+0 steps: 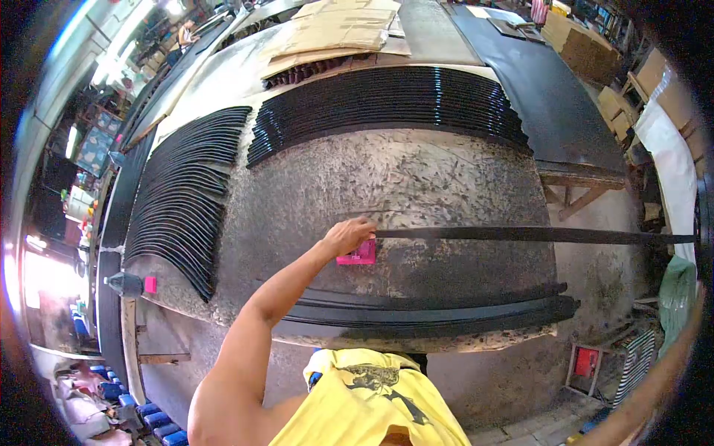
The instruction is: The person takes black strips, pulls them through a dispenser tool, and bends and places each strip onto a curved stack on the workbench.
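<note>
My left hand (349,236) is over the worn table (439,178), its fingers closed on the near end of a long black strip (520,234). Just beneath that hand lies a bright pink block (358,254). The strip runs straight out to the right, past the table's edge, to the dark rim of the view. My right forearm (654,379) reaches up along the far right, but its hand is lost in the dark border. Along the table's front edge rests a bundle of black strips (431,312), in front of my yellow shirt.
Rows of black strips (394,97) lie across the back of the table, with another fanned stack (182,193) at left. Flattened cardboard (335,30) is piled behind. A dark grey cone-shaped thing (125,284) and small pink block (151,285) sit at the left corner.
</note>
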Demonstrator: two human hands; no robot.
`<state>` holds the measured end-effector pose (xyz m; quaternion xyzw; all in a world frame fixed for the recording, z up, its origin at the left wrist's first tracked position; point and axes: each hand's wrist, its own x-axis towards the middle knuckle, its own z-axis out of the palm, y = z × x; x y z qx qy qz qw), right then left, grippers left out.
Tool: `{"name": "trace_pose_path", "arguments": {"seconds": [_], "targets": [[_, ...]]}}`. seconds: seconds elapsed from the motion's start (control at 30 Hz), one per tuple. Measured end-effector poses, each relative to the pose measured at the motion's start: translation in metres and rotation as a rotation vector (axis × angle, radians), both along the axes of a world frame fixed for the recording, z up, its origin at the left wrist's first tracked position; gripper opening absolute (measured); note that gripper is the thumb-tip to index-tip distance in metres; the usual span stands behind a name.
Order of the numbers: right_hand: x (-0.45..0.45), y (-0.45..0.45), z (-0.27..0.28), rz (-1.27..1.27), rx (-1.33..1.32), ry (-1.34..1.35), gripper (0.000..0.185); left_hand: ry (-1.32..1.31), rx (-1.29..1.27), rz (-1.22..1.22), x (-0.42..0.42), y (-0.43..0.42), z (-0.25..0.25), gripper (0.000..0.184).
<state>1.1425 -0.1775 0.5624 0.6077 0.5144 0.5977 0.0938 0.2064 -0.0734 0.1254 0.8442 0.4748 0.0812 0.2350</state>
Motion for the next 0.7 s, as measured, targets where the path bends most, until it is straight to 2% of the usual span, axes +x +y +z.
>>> {"name": "trace_pose_path", "arguments": {"seconds": [0.03,0.1,0.13,0.17,0.2,0.3,0.33,0.37,0.47,0.53,0.7], "targets": [[0.054,0.009,-0.05,-0.087,-0.033,0.09,0.043,0.099,-0.001,0.005,0.0,-0.003,0.003,0.027],[0.156,0.032,-0.164,-0.415,-0.166,0.297,0.053,0.223,-0.026,0.02,-0.004,-0.007,0.002,0.026],[0.162,0.035,-0.22,-0.47,-0.215,0.34,0.058,0.286,-0.039,0.027,-0.011,-0.009,-0.001,0.026],[0.135,0.031,-0.254,-0.292,-0.233,0.351,0.061,0.302,0.005,0.018,-0.027,-0.009,-0.024,0.025],[0.108,0.026,-0.29,-0.122,-0.264,0.352,0.064,0.321,0.022,0.03,-0.037,-0.012,-0.023,0.025],[0.042,0.038,-0.363,-0.184,-0.335,0.595,0.069,0.354,0.065,0.092,-0.057,-0.03,-0.001,0.021],[0.015,0.042,-0.376,-0.208,-0.348,0.647,0.069,0.386,0.046,0.106,-0.07,-0.035,-0.005,0.021],[-0.058,0.043,-0.36,-0.258,-0.354,0.776,0.063,0.418,0.029,0.121,-0.087,-0.039,-0.01,0.021],[-0.1,0.061,-0.409,-0.147,-0.378,0.893,0.062,0.473,0.047,0.185,-0.119,-0.059,-0.007,0.019],[-0.134,0.078,-0.433,-0.173,-0.405,0.951,0.061,0.489,0.082,0.221,-0.153,-0.072,-0.017,0.017],[-0.225,0.108,-0.473,-0.066,-0.495,1.057,0.056,0.587,0.011,0.356,-0.218,-0.103,-0.004,0.014]]}}
